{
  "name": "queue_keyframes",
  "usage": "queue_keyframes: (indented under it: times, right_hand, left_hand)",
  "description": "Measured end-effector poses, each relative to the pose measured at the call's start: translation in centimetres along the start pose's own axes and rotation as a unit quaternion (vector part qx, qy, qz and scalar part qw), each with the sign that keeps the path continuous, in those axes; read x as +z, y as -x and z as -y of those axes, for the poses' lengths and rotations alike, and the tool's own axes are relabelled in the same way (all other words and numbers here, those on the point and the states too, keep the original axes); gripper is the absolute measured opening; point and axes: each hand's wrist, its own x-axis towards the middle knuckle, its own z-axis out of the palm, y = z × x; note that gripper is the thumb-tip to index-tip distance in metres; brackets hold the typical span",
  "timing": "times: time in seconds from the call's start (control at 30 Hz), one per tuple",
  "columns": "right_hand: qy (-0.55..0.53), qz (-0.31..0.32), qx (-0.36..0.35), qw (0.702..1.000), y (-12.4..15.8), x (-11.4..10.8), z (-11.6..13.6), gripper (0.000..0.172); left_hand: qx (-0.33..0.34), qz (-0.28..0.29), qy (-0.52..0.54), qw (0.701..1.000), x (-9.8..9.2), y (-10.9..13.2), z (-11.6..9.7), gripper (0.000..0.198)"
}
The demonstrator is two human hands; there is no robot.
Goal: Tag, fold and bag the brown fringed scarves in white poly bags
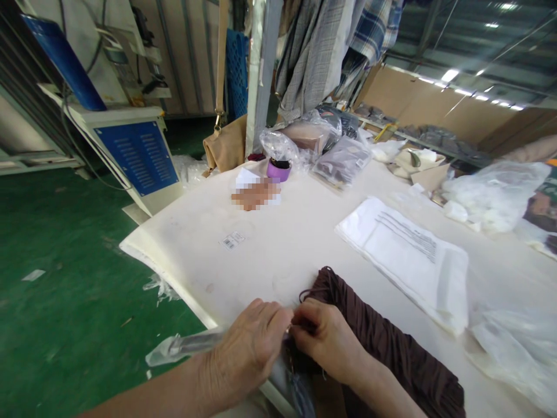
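Observation:
A dark brown bundle of gathered cloth (391, 337) lies slantwise at the front of the white table, with thin dark cords looped at its far end. My right hand (328, 339) rests against its near side, fingers curled in a pinch. Touching it at the fingertips, my left hand (256, 337) is closed too. Between them a small, shiny bit shows, too little to name, and below hangs a short stretch of what looks like fine chain. A clear plastic strip (187, 347) sticks out to the left behind my left hand; whether I hold it is hidden.
A stack of printed white plastic bags (404, 255) lies right of the bundle on the white table (296, 232). A barcode label (232, 240), a purple tape roll (278, 169) and bagged garments (342, 161) sit farther back. A blue-panelled machine (137, 157) stands left.

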Motion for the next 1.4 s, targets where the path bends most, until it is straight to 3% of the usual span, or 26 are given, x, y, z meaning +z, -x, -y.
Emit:
queue_keyframes:
  times: [0.07,0.13,0.33,0.53,0.6,0.8,0.93,1.07,1.23,1.4]
  right_hand:
    - [0.016,-0.022,-0.019,0.999,0.7,0.7,-0.3,0.011]
    - [0.019,-0.034,-0.055,0.998,1.3,1.2,-0.7,0.013]
    - [0.015,-0.044,-0.125,0.991,2.4,1.9,-1.6,0.018]
    - [0.025,-0.030,-0.138,0.990,2.5,1.9,-1.7,0.019]
    - [0.022,-0.027,-0.132,0.991,2.5,1.9,-1.7,0.018]
    - [0.019,-0.015,-0.101,0.995,2.4,1.7,-1.1,0.020]
    - [-0.035,-0.007,-0.041,0.999,2.2,1.2,-0.4,0.019]
    - [-0.070,-0.024,0.019,0.997,1.4,1.1,0.4,0.016]
    - [-0.072,-0.034,0.038,0.996,0.4,1.6,0.9,0.016]
    - [-0.097,-0.043,0.052,0.993,0.1,1.8,0.7,0.019]
  left_hand:
    - [-0.106,0.040,0.100,0.988,-0.2,0.1,-0.1,0.029]
    - [-0.172,0.069,0.199,0.962,-0.7,0.0,0.0,0.035]
    - [-0.156,0.133,0.281,0.937,-1.9,-1.4,0.5,0.034]
    - [-0.210,0.237,0.351,0.881,-1.5,-2.2,0.9,0.024]
    - [-0.207,0.225,0.363,0.880,-1.1,-2.0,1.0,0.019]
    - [-0.263,0.085,0.358,0.892,-0.6,-2.1,1.2,0.016]
    - [-0.260,0.029,0.390,0.883,-0.9,-2.4,1.7,0.017]
    - [-0.230,0.006,0.398,0.888,-1.1,-2.5,1.8,0.018]
    - [-0.204,-0.005,0.369,0.907,-1.5,-2.8,1.5,0.019]
    - [-0.206,-0.008,0.369,0.906,-1.6,-2.9,1.6,0.020]
